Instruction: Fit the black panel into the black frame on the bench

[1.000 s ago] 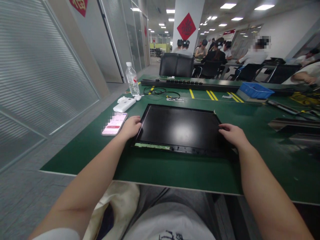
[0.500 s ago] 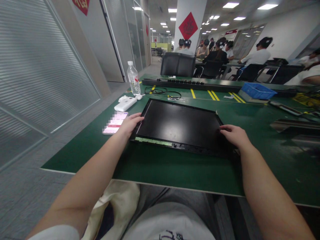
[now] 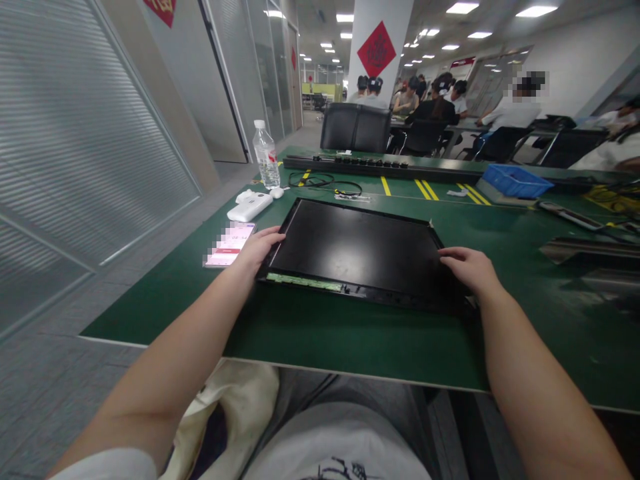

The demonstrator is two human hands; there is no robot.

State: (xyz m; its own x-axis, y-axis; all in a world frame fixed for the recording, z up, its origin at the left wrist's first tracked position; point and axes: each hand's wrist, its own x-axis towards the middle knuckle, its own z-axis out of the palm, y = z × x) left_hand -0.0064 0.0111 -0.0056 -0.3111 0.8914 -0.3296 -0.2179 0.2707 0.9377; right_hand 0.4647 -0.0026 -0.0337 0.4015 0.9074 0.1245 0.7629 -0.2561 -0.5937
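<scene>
A black display panel (image 3: 355, 250) lies face up on the green table (image 3: 360, 347), a little askew, with a green circuit strip (image 3: 305, 282) showing along its near edge. My left hand (image 3: 261, 248) grips the panel's left edge, its fingertips over the rim. On the opposite side my right hand (image 3: 467, 267) holds the right edge, fingers bent over the frame. The undersides of both grips are hidden. Close by my left hand rests a lit phone (image 3: 230, 245).
A white device (image 3: 249, 207) and a water bottle (image 3: 266, 157) stand at the back left. Behind the panel lie black cables (image 3: 325, 183) and a long black bar (image 3: 380, 165). A blue bin (image 3: 517, 181) sits at the back right. Metal parts (image 3: 590, 253) lie on the right.
The panel's near edge has shifted slightly to the left, with both hands still on its sides. Otherwise the scene looks almost the same.
</scene>
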